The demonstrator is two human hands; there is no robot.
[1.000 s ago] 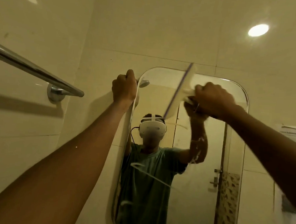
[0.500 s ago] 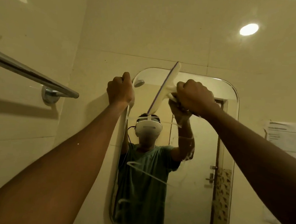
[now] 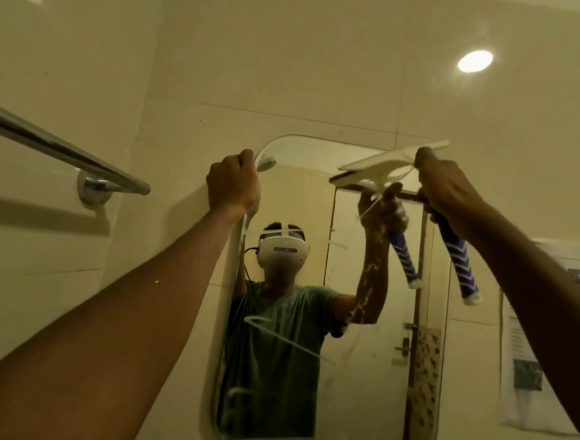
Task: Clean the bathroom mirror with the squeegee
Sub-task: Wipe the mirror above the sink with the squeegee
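Note:
A rounded-corner mirror (image 3: 366,380) hangs on the tiled wall, with thin white foam streaks across it. My left hand (image 3: 233,181) grips the mirror's upper left edge. My right hand (image 3: 445,193) grips the squeegee (image 3: 388,166) by its blue-and-white handle. The white blade lies nearly level, tilted up to the right, against the mirror's top right corner. The handle end sticks out below my hand. The mirror reflects a person in a green shirt with a headset, and both arms.
A chrome towel bar (image 3: 56,150) juts from the left wall at hand height. A paper notice (image 3: 544,340) hangs on the wall right of the mirror. A round ceiling light (image 3: 474,61) glows above.
The squeegee swung from a steep diagonal at the mirror's top middle to nearly level at the top right corner. My right hand moved right. My left hand stayed on the mirror edge.

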